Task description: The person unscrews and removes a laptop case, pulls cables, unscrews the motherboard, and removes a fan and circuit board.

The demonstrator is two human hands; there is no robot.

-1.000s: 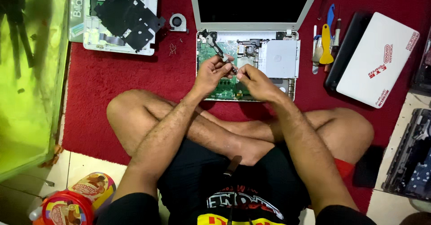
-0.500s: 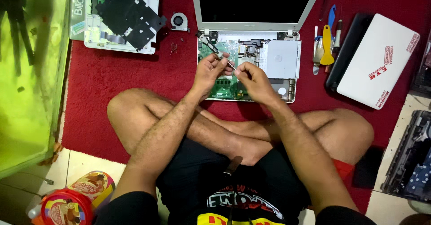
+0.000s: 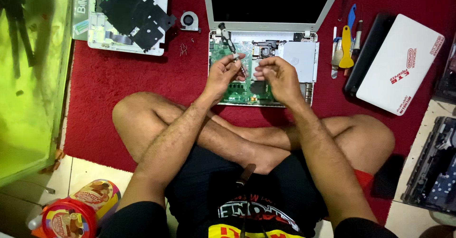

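Sitting cross-legged on the red carpet (image 3: 123, 76), the person works over the opened white laptop base with its bare green circuit board (image 3: 237, 88); the left hand (image 3: 222, 74) grips a slim black-handled screwdriver (image 3: 227, 38), tip down near the board, while the right hand (image 3: 275, 76) pinches something too small to tell. A slip of the tip could likely scratch the board, and a dropped screw (several tiny ones (image 3: 183, 49) lie loose beside the small round black fan (image 3: 189, 20)) might vanish into the pile
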